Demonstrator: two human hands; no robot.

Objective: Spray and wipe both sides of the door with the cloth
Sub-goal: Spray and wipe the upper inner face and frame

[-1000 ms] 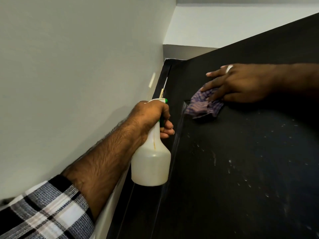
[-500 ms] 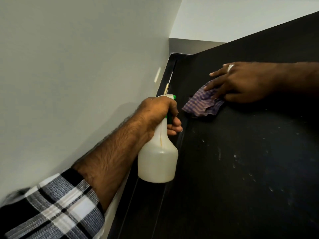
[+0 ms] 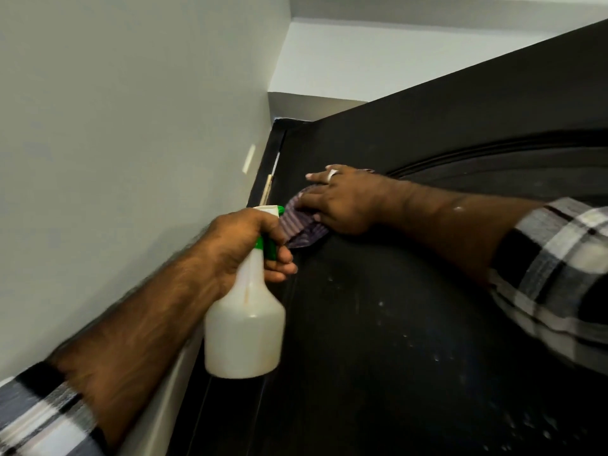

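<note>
A black door (image 3: 411,324) fills the right and lower part of the head view, dotted with small spray droplets. My right hand (image 3: 342,202) presses a purple striped cloth (image 3: 304,225) flat against the door near its upper left corner; it wears a ring. My left hand (image 3: 245,245) grips the neck of a white spray bottle (image 3: 245,320) with a green trigger, held just left of the cloth, beside the door's edge. The cloth is partly hidden under my right hand and behind my left.
A pale grey wall (image 3: 115,143) runs along the left, close to the door's hinge edge. The dark door frame (image 3: 279,149) rises to a corner at the top. White ceiling (image 3: 378,60) lies above. A curved moulding (image 3: 493,149) crosses the door's upper panel.
The view has tilted down and more of the door top and my right sleeve show. My right hand with the cloth has slid left, closer to the bottle.
</note>
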